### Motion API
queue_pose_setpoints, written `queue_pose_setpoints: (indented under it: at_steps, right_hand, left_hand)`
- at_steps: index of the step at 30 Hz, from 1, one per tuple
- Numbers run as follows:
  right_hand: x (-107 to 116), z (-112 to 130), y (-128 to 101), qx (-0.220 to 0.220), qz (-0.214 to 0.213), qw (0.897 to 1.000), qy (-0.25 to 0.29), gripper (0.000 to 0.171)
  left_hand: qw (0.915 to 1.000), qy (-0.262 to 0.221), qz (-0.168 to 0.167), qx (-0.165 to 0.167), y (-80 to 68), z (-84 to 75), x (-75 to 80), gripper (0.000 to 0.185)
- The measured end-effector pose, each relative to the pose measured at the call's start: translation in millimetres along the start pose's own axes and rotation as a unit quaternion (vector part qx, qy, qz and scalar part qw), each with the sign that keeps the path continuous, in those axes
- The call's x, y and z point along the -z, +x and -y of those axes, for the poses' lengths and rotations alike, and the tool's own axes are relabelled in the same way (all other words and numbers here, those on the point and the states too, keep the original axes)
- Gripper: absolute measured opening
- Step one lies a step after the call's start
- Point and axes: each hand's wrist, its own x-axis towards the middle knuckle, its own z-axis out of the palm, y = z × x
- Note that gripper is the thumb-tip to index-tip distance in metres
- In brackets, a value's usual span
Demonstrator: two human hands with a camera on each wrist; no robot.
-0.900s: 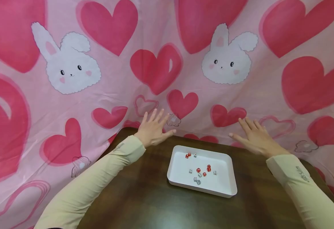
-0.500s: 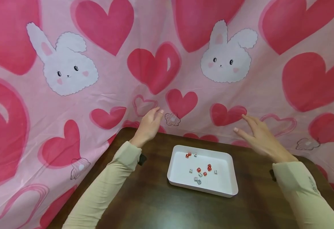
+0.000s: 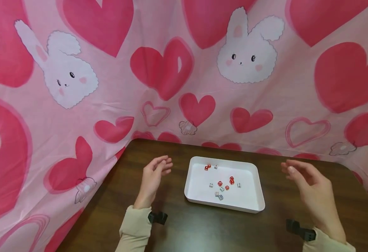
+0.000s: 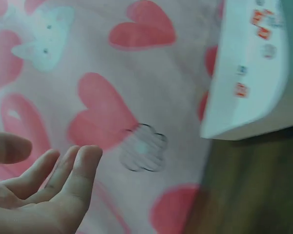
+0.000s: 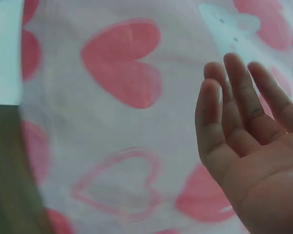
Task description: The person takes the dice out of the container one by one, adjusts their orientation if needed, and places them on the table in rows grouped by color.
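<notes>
Between the hands, white tray (image 3: 253, 196) of dice (image 3: 220, 184): left hand (image 3: 153, 176) at 9 o'clock, right hand (image 3: 310, 187) at 3 o'clock, both relaxed, empty.

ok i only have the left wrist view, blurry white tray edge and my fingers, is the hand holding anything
Observer: No. In the head view the left hand hangs loosely curled above the table, left of the white tray, holding nothing.
Operator: and the other hand
Observer: The right hand is raised to the right of the tray; its wrist view shows a bare palm, fingers relaxed, with no grip on anything.
Operator: whats in the tray
Observer: Small dice: red ones and white ones, most bunched near the middle, a few by the far rim.
Operator: any dice outside it
Observer: None that the head view shows on the table.
</notes>
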Motion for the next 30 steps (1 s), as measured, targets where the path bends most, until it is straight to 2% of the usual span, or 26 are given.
queue_pose_setpoints:
  at_steps: [3,6,9,14,17,21,24,30]
  right_hand:
    - [-10,-16,-15,-0.038,-0.023,0.998,0.036,0.026]
    - [-18,-29,-23,-0.073,-0.036,0.996,-0.021,0.027]
    - [-25,-38,-27,-0.107,-0.034,0.99,-0.081,0.031]
    - [-32,-52,-26,-0.139,-0.021,0.983,-0.12,0.037]
    - [-35,-60,-24,-0.142,-0.015,0.977,-0.157,0.037]
    - [-37,-72,-24,-0.133,0.007,0.973,-0.19,0.034]
    - [-36,-82,-24,-0.13,0.043,0.967,-0.214,0.035]
    - [-35,-95,-21,-0.168,0.142,0.946,-0.236,0.045]
  left_hand:
    - [0.9997,0.021,0.003,0.015,-6.6,19.5,-5.7,0.027]
    - [0.9976,0.065,0.019,0.013,-9.1,34.6,-13.1,0.026]
    - [0.9938,0.107,0.033,-0.002,-10.9,45.4,-19.7,0.026]
    - [0.9922,0.12,0.016,-0.03,-11.0,57.6,-26.8,0.022]
    - [0.9855,0.158,0.015,-0.058,-11.2,62.0,-28.4,0.02]
    - [0.9592,0.255,0.049,-0.111,-11.1,66.5,-28.2,0.024]
    - [0.9381,0.308,0.089,-0.132,-10.7,68.7,-26.2,0.033]
    - [0.9012,0.38,0.185,-0.097,-9.9,73.1,-23.4,0.061]
